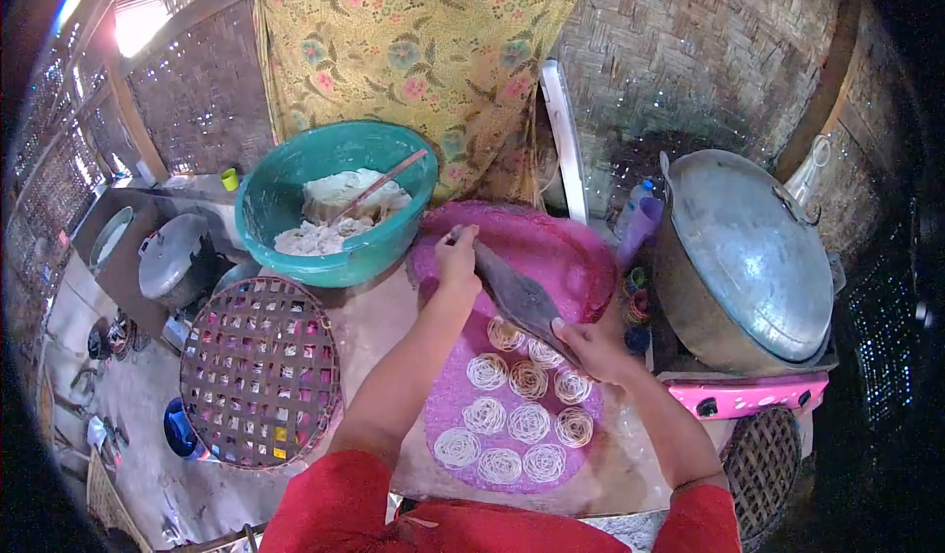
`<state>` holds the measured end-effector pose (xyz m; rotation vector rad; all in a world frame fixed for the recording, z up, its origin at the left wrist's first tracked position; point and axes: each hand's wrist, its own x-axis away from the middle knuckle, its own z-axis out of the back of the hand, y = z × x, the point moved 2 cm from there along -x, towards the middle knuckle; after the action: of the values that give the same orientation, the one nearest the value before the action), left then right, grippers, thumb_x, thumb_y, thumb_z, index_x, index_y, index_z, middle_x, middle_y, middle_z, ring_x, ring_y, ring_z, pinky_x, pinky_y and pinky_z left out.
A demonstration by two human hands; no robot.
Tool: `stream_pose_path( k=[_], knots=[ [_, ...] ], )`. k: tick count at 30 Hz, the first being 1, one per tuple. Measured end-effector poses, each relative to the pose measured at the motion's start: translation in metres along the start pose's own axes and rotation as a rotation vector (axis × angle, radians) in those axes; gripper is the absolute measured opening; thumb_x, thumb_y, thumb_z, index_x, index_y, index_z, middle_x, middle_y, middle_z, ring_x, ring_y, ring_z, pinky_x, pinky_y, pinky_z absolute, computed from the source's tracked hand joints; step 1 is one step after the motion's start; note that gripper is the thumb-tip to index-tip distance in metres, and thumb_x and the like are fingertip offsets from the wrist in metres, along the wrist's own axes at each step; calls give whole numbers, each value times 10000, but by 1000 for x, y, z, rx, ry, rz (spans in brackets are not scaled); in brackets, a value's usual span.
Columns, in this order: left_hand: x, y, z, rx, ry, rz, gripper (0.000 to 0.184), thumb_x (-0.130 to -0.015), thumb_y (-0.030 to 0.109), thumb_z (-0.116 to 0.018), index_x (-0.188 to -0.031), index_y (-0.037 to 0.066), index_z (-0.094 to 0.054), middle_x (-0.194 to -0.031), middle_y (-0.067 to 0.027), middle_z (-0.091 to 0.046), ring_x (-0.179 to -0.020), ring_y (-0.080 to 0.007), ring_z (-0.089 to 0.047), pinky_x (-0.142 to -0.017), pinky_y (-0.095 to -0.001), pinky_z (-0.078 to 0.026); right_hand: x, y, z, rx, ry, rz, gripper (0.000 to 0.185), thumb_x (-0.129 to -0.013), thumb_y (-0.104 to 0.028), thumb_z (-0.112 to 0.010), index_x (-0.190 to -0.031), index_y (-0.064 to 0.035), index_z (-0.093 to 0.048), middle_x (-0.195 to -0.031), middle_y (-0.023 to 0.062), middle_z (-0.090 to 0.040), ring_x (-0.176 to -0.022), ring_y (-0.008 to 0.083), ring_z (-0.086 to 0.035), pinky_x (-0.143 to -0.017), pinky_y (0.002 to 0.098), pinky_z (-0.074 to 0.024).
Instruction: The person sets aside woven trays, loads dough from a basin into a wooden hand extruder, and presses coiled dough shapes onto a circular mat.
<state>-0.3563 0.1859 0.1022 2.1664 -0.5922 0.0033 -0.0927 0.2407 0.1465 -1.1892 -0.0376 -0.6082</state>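
My left hand [458, 260] grips the upper left end of a dark, flat, elongated tool [524, 302]. The fingers of my right hand [594, 348] are closed on its lower right end, so the tool slants between both hands. Under it lies a pink sheet [448, 366] bearing several round nests of thin strands [529, 422], most of them pale and a few browner. Part of the upper nests is hidden by the tool and my right hand. Behind my hands is a pink-purple tray or sheet with a raised rim [551, 220].
A green basin [258, 220] with white dough-like stuff and a stick stands at the back left. On the left lies a round woven rack [258, 371], with a lidded pot [177, 258] beyond. At right, a large lidded pot [748, 258] sits on a pink stove [728, 398].
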Motion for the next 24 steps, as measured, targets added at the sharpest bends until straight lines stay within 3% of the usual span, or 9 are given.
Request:
stream_pose_path(
  k=[4,6,9,10,12,14,16,19,24],
  knots=[
    [-9,-26,-13,64,-24,7,187,-730,141,-703,-823,97,-548,-741,-24,-519,-633,-166,-498,-561,-348,-414,-6,20,9,66,61,-1,537,-908,-560,-436,-844,-55,-606,-530,6,-481,-389,100,-426,-365,264,-321],
    [-8,-27,-21,67,-33,1,197,-721,135,-709,-825,103,-545,-737,-22,-515,-630,-166,-496,-559,-350,-413,-11,28,13,155,217,-7,584,-902,-556,-440,-835,-14,-648,-603,69,-571,-572,171,-535,-552,344,-418],
    [-1,-19,-28,-83,-90,-37,233,-805,329,-663,-869,120,-581,-784,-21,-548,-697,-151,-496,-611,-367,-420,-16,42,14,133,303,97,570,-901,-546,-448,-865,-14,-649,-624,72,-590,-591,187,-542,-600,360,-432],
    [9,-12,-27,-47,-136,108,348,-829,462,-580,-901,122,-600,-817,-21,-570,-730,-154,-497,-645,-374,-418,-21,53,18,131,303,100,570,-901,-546,-448,-865,-14,-649,-624,72,-590,-591,187,-542,-600,360,-432],
    [15,-7,-17,-18,-181,249,493,-852,595,-496,-934,125,-620,-849,-21,-591,-764,-156,-497,-679,-382,-416,-27,68,25,112,227,142,464,-920,-507,-458,-847,-64,-577,-560,6,-485,-423,101,-413,-395,269,-314],
    [9,-28,13,-411,-166,312,696,-877,688,-283,-1008,97,-626,-932,-34,-626,-855,-172,-524,-766,-375,-418,-19,60,22,24,189,144,422,-927,-493,-461,-837,-89,-541,-537,-21,-443,-363,67,-359,-322,232,-260],
    [-17,-80,47,-754,-458,247,374,-944,387,-387,-1114,102,-560,-981,-54,-625,-847,-190,-575,-837,-333,-426,-4,42,20,-59,178,135,412,-927,-491,-460,-833,-97,-530,-535,-26,-435,-360,61,-346,-318,226,-244],
    [-3,-111,52,-833,-700,310,269,-923,235,-434,-1120,113,-570,-984,-35,-633,-850,-162,-591,-795,-309,-457,4,28,17,-143,83,91,410,-927,-493,-460,-833,-99,-524,-544,-26,-444,-370,59,-350,-328,224,-246],
    [28,-95,27,-756,-764,355,421,-974,354,-323,-1055,41,-593,-936,-60,-639,-837,-149,-585,-749,-316,-460,-12,45,20,-58,218,185,419,-926,-495,-462,-805,-100,-533,-558,-32,-451,-399,59,-374,-354,220,-272]
  ],
)
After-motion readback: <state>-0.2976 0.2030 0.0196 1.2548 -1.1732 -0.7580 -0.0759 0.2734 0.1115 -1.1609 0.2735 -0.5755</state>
